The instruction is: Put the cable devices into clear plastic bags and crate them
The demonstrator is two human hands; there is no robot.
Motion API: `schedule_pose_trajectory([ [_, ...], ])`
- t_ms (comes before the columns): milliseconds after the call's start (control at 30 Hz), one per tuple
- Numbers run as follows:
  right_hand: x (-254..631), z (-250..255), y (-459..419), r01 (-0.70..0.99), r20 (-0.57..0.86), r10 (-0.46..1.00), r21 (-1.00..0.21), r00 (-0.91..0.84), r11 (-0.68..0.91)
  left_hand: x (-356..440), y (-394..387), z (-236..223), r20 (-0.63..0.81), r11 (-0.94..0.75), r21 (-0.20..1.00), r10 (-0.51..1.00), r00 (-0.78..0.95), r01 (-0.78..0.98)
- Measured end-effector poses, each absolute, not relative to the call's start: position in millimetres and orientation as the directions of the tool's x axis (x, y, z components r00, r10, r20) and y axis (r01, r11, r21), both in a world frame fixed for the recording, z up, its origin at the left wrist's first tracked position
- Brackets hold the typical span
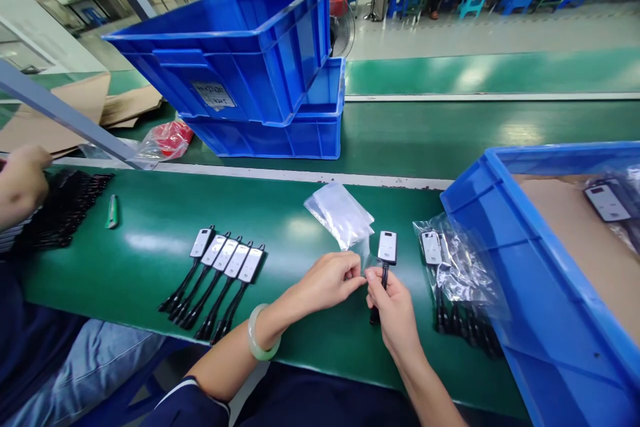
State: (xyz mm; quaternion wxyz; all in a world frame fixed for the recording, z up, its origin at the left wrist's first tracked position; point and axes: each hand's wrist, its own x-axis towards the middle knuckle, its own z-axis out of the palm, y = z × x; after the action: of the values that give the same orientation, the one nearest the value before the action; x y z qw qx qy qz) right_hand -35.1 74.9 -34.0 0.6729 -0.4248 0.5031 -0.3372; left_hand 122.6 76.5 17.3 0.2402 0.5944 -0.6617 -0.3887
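Observation:
My right hand (pixel 394 307) is closed round the black cable of a small adapter (pixel 387 248), whose white-faced head points away from me. My left hand (pixel 331 278), with a pale green bangle on the wrist, pinches the edge of a clear plastic bag (pixel 341 213) lying on the green table (pixel 280 213) just beyond it. The two hands almost touch at the fingertips. To the left lies a row of several identical adapters (pixel 223 267), side by side. To the right, a pile of bagged adapters (pixel 450 267) rests against a blue crate.
A blue crate (pixel 550 320) with cardboard and bagged adapters stands at the right. Two stacked blue crates (pixel 260 67) sit beyond a white line. A neighbour's hand (pixel 20 180) is at the left, over black parts (pixel 65 203). A green cutter (pixel 112 211) and a red bagged item (pixel 167 139) lie nearby.

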Motion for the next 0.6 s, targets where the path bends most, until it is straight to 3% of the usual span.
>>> schedule_pose_trajectory([
  [133, -34.6, -39.2, 83.4, -0.073, -0.356, -0.900, -0.934, 0.253, 0.349, 119.8, 88.5, 18.5, -0.146, -0.065, 0.769, -0.986, -0.077, -0.636],
  [300, -50.6, -34.6, 96.5, -0.129, -0.311, -0.915, -0.949, 0.258, 0.286, 121.9, 92.4, 13.3, 0.183, -0.059, 0.660, -0.954, 0.236, -0.749],
  [433, -76.8, -24.2, 116.0, -0.122, -0.249, -0.911, -0.968, 0.328, 0.221, 118.7, 98.0, 5.7, 0.291, 0.011, 0.577, -0.937, 0.193, -0.817],
  [600, -94.7, -5.8, 140.6, -0.158, -0.317, -0.828, -0.948, 0.462, 0.275, 105.5, 109.5, -12.3, 0.222, 0.047, 0.564, -0.970, 0.097, -0.824],
])
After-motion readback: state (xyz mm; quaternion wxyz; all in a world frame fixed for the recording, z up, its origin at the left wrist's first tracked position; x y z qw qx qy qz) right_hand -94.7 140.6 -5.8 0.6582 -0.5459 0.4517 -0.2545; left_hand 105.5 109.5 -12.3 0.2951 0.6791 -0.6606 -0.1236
